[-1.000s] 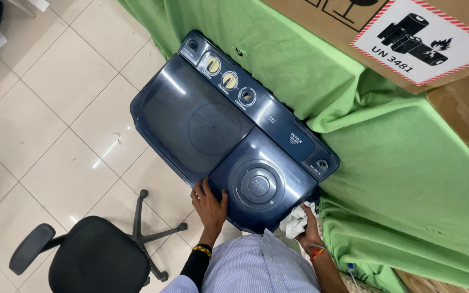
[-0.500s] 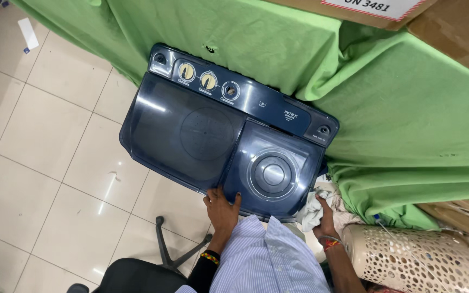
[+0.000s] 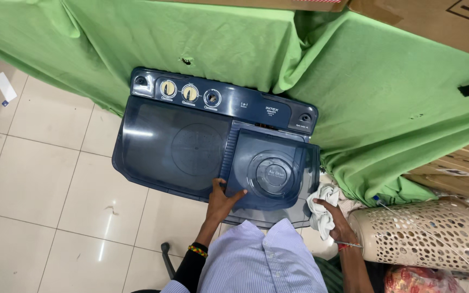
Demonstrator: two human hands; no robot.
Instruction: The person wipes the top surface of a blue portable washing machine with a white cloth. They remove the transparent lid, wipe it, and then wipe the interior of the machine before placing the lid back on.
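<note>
A dark blue twin-tub washing machine [image 3: 175, 146] stands on the tiled floor, seen from above. Its control panel with three dials [image 3: 190, 93] runs along the far side. My left hand [image 3: 222, 199] grips the near edge of the smaller right-hand lid [image 3: 272, 171], which sits raised and slightly askew. My right hand [image 3: 333, 218] is to the right of the machine and holds a bunched white cloth [image 3: 321, 206]. My striped shirt fills the bottom middle of the view.
Green fabric [image 3: 365, 92] drapes behind and to the right of the machine. A beige perforated laundry basket [image 3: 424, 233] lies at the lower right. Cardboard boxes [image 3: 435, 16] sit at the top right. A chair base [image 3: 165, 255] shows below.
The view has shifted right and closer. My left hand has taken hold of the small lid's edge and the lid has lifted. My right hand still holds the white cloth.
</note>
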